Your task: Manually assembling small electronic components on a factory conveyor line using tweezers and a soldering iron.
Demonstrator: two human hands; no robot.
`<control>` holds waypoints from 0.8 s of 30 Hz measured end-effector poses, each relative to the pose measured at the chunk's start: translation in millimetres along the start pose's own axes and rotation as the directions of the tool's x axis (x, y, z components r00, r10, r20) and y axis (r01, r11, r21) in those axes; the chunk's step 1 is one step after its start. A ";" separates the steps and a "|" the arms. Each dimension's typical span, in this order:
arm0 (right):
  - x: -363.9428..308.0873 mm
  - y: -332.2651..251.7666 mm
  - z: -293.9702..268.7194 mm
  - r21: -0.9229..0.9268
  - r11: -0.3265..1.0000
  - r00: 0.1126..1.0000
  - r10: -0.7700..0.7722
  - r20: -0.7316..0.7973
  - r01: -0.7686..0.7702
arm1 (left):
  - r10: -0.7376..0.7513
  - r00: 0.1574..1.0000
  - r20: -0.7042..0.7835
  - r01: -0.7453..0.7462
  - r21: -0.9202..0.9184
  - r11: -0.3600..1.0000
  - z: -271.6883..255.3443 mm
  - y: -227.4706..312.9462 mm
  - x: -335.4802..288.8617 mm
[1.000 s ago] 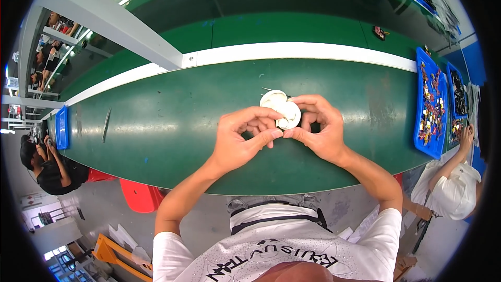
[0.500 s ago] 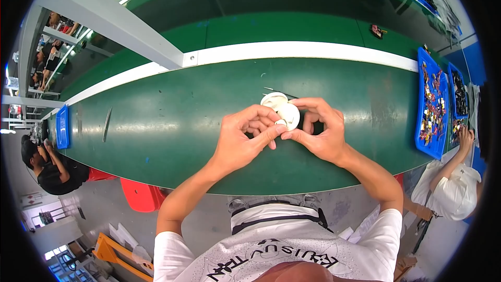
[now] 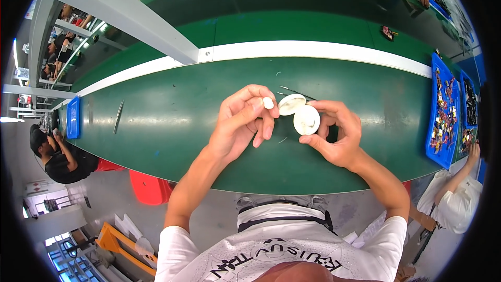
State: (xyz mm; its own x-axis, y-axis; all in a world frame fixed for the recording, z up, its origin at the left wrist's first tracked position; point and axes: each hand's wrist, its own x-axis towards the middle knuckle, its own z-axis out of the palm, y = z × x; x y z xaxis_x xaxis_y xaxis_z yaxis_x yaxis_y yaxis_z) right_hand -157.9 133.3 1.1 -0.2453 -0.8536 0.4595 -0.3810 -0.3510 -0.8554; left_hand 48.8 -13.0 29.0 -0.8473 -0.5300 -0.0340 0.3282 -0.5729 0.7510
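My left hand (image 3: pixel 241 117) pinches a small white rounded piece (image 3: pixel 268 103) between thumb and forefinger, with the other fingers loosely curled. To its right, my right hand (image 3: pixel 336 134) grips a round white case (image 3: pixel 306 120) by its edge, thumb below and forefinger above. The case's lid (image 3: pixel 291 104) is swung up toward the left, and a darker mark shows inside the round body. Both hands are above the green tabletop. Thin dark rods, perhaps tweezers (image 3: pixel 296 94), lie on the table just beyond the case.
Blue trays of small colourful parts (image 3: pixel 443 112) stand at the right, beside a co-worker's arm (image 3: pixel 463 172). At the far left are a thin metal tool (image 3: pixel 119 116) and a blue tray (image 3: pixel 73 118). A white rail (image 3: pixel 313 50) and grey post (image 3: pixel 135 15) border the bench.
My left hand has drawn away from the case to the left and slightly up, carrying the small white piece. My right hand, still gripping the case, has shifted a little right.
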 end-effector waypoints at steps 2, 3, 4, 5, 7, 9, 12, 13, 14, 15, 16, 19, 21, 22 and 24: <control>-0.6 -0.7 -0.9 -0.036 0.999 0.999 -0.019 0.047 0.021 | 0.006 1.000 0.019 -0.005 -0.031 1.000 -2.7 -0.5 -0.3; -0.4 -0.5 -0.5 -0.035 0.999 0.999 -0.020 0.045 0.021 | 0.016 1.000 0.015 -0.016 -0.029 0.999 -4.0 -1.2 0.2; 0.1 -0.5 0.2 -0.023 1.000 0.999 -0.016 0.031 0.017 | 0.027 1.000 0.013 -0.027 -0.026 0.999 -4.3 -1.2 0.7; 0.7 -0.6 0.8 -0.011 1.000 1.000 -0.013 0.017 0.014 | 0.026 1.000 0.015 -0.026 -0.024 0.999 -4.2 -0.1 0.3; 1.1 0.0 0.7 -0.003 1.000 1.000 -0.001 0.001 0.001 | 0.063 0.998 -0.003 -0.063 -0.013 0.998 -3.8 2.9 -1.8; 1.3 0.9 0.7 0.005 1.000 1.000 0.013 -0.017 -0.013 | 0.091 0.996 0.008 -0.091 -0.007 0.996 -3.8 7.0 -4.2; 1.4 1.8 0.7 -0.003 1.000 0.999 0.022 -0.024 -0.022 | 0.140 0.990 0.017 -0.139 -0.036 0.990 2.0 15.2 -7.1; 1.6 1.9 0.8 0.001 1.000 1.000 0.025 -0.018 -0.025 | 0.195 0.978 0.076 -0.195 -0.005 0.981 2.1 17.8 -7.9; 1.6 1.9 0.9 0.007 1.000 1.000 0.028 -0.011 -0.028 | 0.247 0.959 0.136 -0.252 0.023 0.967 3.3 19.9 -8.5; 1.5 1.6 0.9 0.009 1.000 1.000 0.026 -0.011 -0.026 | 0.257 0.958 0.127 -0.261 0.018 0.965 6.9 22.0 -10.0; 1.3 1.2 1.0 -0.001 1.000 1.000 0.015 -0.005 -0.015 | 0.257 0.958 0.127 -0.261 0.021 0.965 6.3 22.3 -10.2; 0.5 1.6 -0.3 -0.030 0.999 1.000 -0.013 0.014 0.013 | 0.330 0.923 0.198 -0.369 0.213 0.905 10.4 26.2 -13.4; 1.1 0.4 0.0 -0.049 0.998 0.999 -0.028 0.027 0.029 | 0.374 0.888 0.267 -0.451 0.346 0.823 15.4 28.8 -13.1; 2.3 -1.8 0.7 -0.058 0.997 0.998 -0.050 0.030 0.051 | 0.404 0.849 0.340 -0.525 0.460 0.716 18.3 30.3 -13.3; 3.0 -3.1 1.3 -0.066 0.995 0.997 -0.072 0.032 0.074 | 0.397 0.865 0.308 -0.502 0.527 0.686 27.4 33.1 -19.9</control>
State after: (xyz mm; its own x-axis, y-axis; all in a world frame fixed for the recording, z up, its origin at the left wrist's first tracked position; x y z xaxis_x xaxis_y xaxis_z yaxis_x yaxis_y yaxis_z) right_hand -156.3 131.3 4.9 -0.1885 -0.8380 0.5121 -0.4559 -0.3871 -0.8014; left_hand 65.1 -4.3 72.6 -0.7306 -0.4936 0.4718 0.4308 0.2028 0.8794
